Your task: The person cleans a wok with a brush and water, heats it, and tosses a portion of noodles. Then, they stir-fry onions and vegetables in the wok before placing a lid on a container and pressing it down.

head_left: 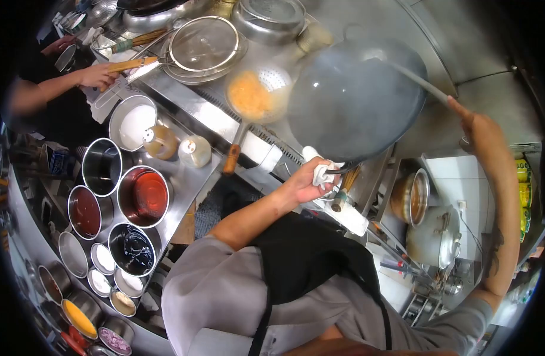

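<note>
A large dark wok [349, 101] sits on the stove with steam over it. My left hand [313, 181] grips the wok's handle through a folded white cloth [323, 173]. At the right, my right hand [475, 127] is closed round the handle of a long metal ladle [424, 83], its head at the wok's far right part. Left of the wok, a perforated strainer [273, 78] with a wooden handle holds orange food [249, 95].
At the left, a co-worker's hand [99, 77] holds a wooden handle near a round mesh strainer [204, 43]. Metal pots of red sauce [149, 193] and dark sauce [132, 248], plus two bottles [194, 152], stand on the left counter. A lidded pot [432, 237] is at the lower right.
</note>
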The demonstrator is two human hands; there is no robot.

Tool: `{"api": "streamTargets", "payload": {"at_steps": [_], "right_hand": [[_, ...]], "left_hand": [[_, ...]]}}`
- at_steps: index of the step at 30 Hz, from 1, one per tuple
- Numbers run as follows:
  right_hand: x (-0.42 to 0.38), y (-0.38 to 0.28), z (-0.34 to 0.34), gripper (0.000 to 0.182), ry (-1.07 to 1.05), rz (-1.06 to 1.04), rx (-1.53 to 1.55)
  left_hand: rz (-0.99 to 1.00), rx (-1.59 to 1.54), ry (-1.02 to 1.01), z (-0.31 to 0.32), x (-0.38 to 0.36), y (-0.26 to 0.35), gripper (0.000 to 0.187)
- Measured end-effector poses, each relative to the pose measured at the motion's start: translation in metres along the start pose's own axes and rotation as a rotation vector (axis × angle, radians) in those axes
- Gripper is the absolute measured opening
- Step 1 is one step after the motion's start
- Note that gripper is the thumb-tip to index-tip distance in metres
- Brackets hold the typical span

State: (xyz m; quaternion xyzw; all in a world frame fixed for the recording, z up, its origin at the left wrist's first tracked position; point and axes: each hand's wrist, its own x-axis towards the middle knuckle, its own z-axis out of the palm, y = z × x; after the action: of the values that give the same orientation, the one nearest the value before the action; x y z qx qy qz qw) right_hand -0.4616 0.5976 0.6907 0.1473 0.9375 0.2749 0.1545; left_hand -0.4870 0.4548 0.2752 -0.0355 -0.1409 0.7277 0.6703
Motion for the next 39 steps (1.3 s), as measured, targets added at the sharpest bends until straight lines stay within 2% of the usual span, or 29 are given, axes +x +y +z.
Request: {"api": "streamTargets", "payload": {"at_steps": [2,6,9,12,14,16,18,19,21,22,24,25,26,28,30,31,33,35,36,37,38,39], "right_hand": [[-0.002,-0.01,-0.014,0.057,-0.026,0.066,-0.042],[-0.003,0.025,0.007,0.059,0.166,-0.076,-0.022],[-0.007,0.029,0.004,0.059,0.062,-0.008,-0.071],[-0.026,0.044,0.032,0.05,0.17,-0.15,-0.063],[-0.035,0.049,0.066,0.056,0.115,-0.044,-0.053],[-0.049,0.06,0.106,0.058,0.044,0.075,0.018],[-0.066,0.112,0.198,0.057,0.412,-0.162,0.184],[-0.077,0.118,0.233,0.056,0.358,-0.03,0.321],[-0.104,0.091,0.278,0.056,0.219,0.291,0.726],[-0.114,0.063,0.294,0.057,0.137,0.473,0.991],[-0.13,0.032,0.424,0.055,0.189,0.437,1.085],[-0.138,-0.007,0.414,0.046,0.166,0.531,1.351],[-0.139,-0.032,0.469,0.042,0.304,0.512,1.313],[-0.141,-0.072,0.54,0.027,0.305,0.528,1.442],[-0.135,-0.086,0.54,0.024,0.271,0.526,1.369],[-0.129,-0.089,0.55,0.043,0.241,0.578,1.472],[-0.116,-0.075,0.552,0.045,0.243,0.557,1.555],[-0.095,-0.056,0.517,0.048,0.227,0.54,1.736],[-0.082,-0.047,0.501,0.047,0.241,0.538,1.713],[-0.062,-0.04,0.508,0.044,0.313,0.498,1.667],[-0.051,-0.027,0.463,0.042,0.277,0.458,1.744],[-0.032,-0.023,0.454,0.036,0.33,0.458,1.804]], "left_hand": [[-0.005,-0.009,-0.001,0.005,0.003,-0.002,0.021],[-0.017,0.004,0.02,0.017,0.007,-0.006,0.024],[-0.054,-0.021,0.002,0.022,0.01,-0.01,0.024],[-0.088,-0.014,-0.029,0.012,0.019,-0.012,0.023],[-0.048,0.164,0.06,0.009,0.025,-0.012,0.02],[0.005,0.317,0.178,0.0,0.033,-0.011,0.016],[0.058,0.436,0.327,-0.012,0.046,-0.013,0.013],[0.083,0.495,0.409,-0.008,0.053,-0.015,0.012],[0.13,0.616,0.578,0.001,0.065,-0.015,0.01],[0.147,0.63,0.594,-0.003,0.074,-0.013,0.01],[0.18,0.663,0.628,-0.019,0.091,-0.009,0.009],[0.21,0.67,0.68,-0.019,0.099,-0.01,0.009],[0.207,0.72,0.707,-0.026,0.109,-0.01,0.01],[0.215,0.804,0.761,-0.044,0.127,-0.01,0.012],[0.234,0.866,0.807,-0.046,0.14,-0.008,0.013],[0.233,0.87,0.827,-0.054,0.146,0.0,0.012],[0.252,0.887,0.859,-0.071,0.159,0.017,0.012],[0.237,0.858,0.75,-0.081,0.17,0.025,0.013],[0.235,0.836,0.695,-0.083,0.174,0.027,0.013],[0.278,0.849,0.735,-0.074,0.176,0.02,0.017],[0.262,0.847,0.791,-0.072,0.177,0.019,0.018],[0.244,0.846,0.845,-0.07,0.177,0.019,0.019]]}}
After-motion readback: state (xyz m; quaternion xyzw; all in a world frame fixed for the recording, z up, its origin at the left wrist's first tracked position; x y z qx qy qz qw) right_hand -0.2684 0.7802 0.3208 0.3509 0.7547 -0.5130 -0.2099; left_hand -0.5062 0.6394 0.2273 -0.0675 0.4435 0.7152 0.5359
